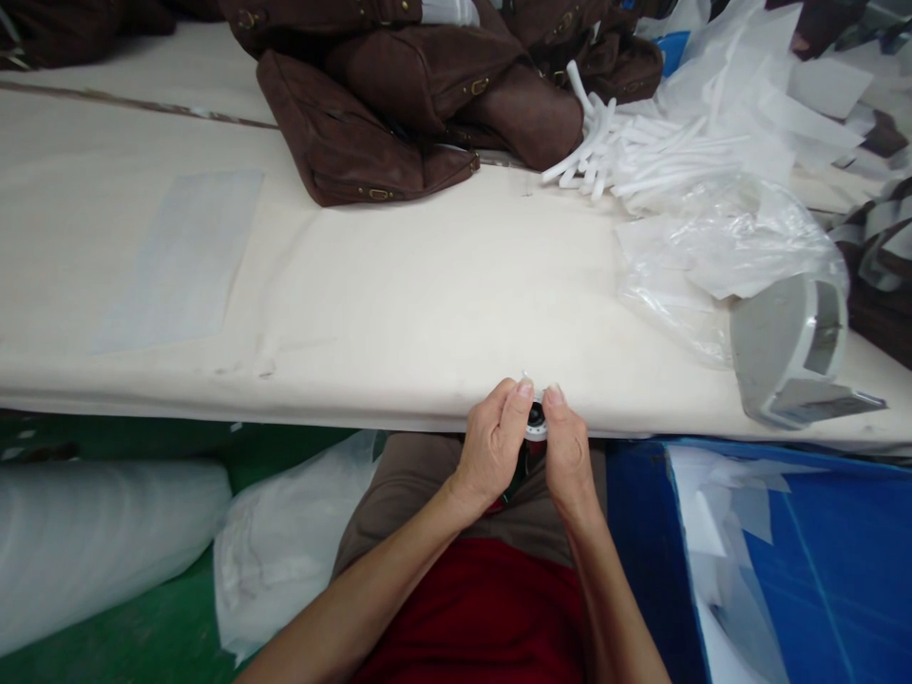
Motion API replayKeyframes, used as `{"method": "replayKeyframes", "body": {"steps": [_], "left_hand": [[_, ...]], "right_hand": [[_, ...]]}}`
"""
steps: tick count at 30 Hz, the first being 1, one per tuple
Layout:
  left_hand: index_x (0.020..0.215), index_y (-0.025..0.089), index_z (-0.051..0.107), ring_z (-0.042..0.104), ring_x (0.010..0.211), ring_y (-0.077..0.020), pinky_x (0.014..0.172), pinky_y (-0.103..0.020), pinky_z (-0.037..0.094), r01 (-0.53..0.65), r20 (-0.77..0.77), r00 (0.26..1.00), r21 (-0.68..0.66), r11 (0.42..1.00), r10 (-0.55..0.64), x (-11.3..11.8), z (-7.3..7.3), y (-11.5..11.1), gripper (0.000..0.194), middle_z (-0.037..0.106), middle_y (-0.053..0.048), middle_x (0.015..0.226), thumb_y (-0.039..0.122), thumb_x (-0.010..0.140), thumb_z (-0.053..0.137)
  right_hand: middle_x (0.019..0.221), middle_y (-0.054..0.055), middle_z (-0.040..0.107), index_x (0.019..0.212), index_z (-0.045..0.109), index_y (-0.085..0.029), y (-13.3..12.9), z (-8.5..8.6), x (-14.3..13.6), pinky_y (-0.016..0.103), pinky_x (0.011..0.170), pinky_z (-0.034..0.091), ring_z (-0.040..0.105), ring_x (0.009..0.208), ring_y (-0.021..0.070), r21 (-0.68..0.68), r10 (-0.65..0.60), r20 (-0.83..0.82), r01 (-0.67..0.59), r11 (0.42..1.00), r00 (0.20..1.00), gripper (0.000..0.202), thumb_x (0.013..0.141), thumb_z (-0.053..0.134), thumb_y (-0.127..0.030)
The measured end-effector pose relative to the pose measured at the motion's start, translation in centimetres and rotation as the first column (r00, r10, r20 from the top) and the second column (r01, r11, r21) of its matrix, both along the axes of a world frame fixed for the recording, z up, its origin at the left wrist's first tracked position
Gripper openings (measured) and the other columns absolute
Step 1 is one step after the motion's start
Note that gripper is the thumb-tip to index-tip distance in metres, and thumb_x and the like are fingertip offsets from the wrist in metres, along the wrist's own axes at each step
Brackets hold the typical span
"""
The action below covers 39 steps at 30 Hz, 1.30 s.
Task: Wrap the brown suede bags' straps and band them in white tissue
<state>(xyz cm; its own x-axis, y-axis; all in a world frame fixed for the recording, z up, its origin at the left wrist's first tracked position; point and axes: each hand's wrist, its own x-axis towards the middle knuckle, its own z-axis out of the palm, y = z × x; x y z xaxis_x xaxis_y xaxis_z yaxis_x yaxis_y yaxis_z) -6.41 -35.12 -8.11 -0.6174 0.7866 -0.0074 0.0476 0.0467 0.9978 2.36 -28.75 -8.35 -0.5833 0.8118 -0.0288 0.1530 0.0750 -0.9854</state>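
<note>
Clearly, we see a white-rimmed round piece (536,427) with a dark centre; the marks around its rim are too small for us to read. It sits between the left hand (490,445) and the right hand (568,454), both clamped on it, thumbs uppermost, at the near edge of the cream surface (427,294). We cannot make out the curled fingers beneath. Farther back, brown leather-like bags (370,142) with brass-toned buckles are heaped, cut off by the frame's top. Beside them we find slender white rods (595,142) and crinkled clear plastic (755,228). A smooth grey holder (773,342), curved and hollow, sits at right; a thin translucent sheet (189,256) lies flat at left.
</note>
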Motion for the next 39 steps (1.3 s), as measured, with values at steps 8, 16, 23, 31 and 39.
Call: {"method": "replayKeyframes", "body": {"steps": [8, 16, 23, 31, 39], "left_hand": [[0.071, 0.022, 0.037, 0.034, 0.061, -0.0120, 0.060, -0.027, 0.031, -0.032, 0.022, 0.999, 0.066, 0.997, 0.030, 0.8, 0.3, 0.0, 0.038, 0.035, 0.005, 0.066, 0.042, 0.103, 0.035], [0.073, 0.021, 0.041, 0.039, 0.060, -0.0124, 0.058, -0.027, 0.033, -0.001, 0.050, 0.999, 0.040, 0.999, -0.001, 1.7, -0.4, -1.2, 0.038, 0.040, 0.004, 0.064, 0.044, 0.103, 0.033], [0.068, 0.021, 0.044, 0.042, 0.056, -0.0124, 0.056, -0.026, 0.036, 0.065, 0.066, 0.996, -0.098, 0.993, -0.059, -0.2, -2.2, -1.3, 0.051, 0.044, 0.003, 0.059, 0.058, 0.100, 0.032], [0.117, 0.019, 0.060, 0.058, 0.073, -0.0146, 0.067, -0.027, 0.049, 0.076, -0.094, 0.992, -0.134, 0.988, -0.089, -5.4, 0.9, -1.2, 0.047, 0.065, -0.004, 0.097, 0.053, 0.085, 0.063], [0.124, 0.022, 0.060, 0.062, 0.104, -0.0209, 0.092, -0.034, 0.050, 0.174, -0.242, 0.955, -0.020, 0.985, -0.174, -5.8, 0.9, 0.1, 0.053, 0.064, -0.007, 0.117, 0.020, 0.073, 0.075]], "right_hand": [[0.062, -0.002, 0.052, 0.067, 0.056, -0.018, -1.4, -0.5, -0.4, 0.028, 0.061, 0.039, 0.045, 0.062, 0.0138, -0.084, -0.189, -0.098, 0.181, 0.980, 0.977, 0.048, 0.097, 0.045, -0.054], [0.058, -0.002, 0.049, 0.063, 0.051, -0.020, -3.2, -1.4, -0.3, 0.027, 0.054, 0.036, 0.042, 0.056, 0.0127, -0.169, -0.255, -0.166, 0.228, 0.959, 0.953, 0.048, 0.098, 0.043, -0.053], [0.051, -0.003, 0.047, 0.056, 0.046, -0.021, -2.4, -2.0, -0.7, 0.027, 0.054, 0.036, 0.043, 0.051, 0.0125, -0.150, -0.156, -0.021, 0.151, 0.977, 0.988, 0.055, 0.099, 0.039, -0.056], [0.043, -0.001, 0.046, 0.051, 0.048, -0.020, 1.5, 0.0, -2.1, 0.026, 0.046, 0.037, 0.045, 0.041, 0.0123, -0.254, -0.042, 0.051, 0.054, 0.966, 0.998, 0.067, 0.095, 0.034, -0.069], [0.038, -0.002, 0.045, 0.056, 0.054, -0.019, 1.8, 0.2, -3.3, 0.024, 0.036, 0.032, 0.042, 0.035, 0.0120, -0.461, -0.084, -0.051, 0.051, 0.886, 0.995, 0.063, 0.088, 0.043, -0.073]]}}
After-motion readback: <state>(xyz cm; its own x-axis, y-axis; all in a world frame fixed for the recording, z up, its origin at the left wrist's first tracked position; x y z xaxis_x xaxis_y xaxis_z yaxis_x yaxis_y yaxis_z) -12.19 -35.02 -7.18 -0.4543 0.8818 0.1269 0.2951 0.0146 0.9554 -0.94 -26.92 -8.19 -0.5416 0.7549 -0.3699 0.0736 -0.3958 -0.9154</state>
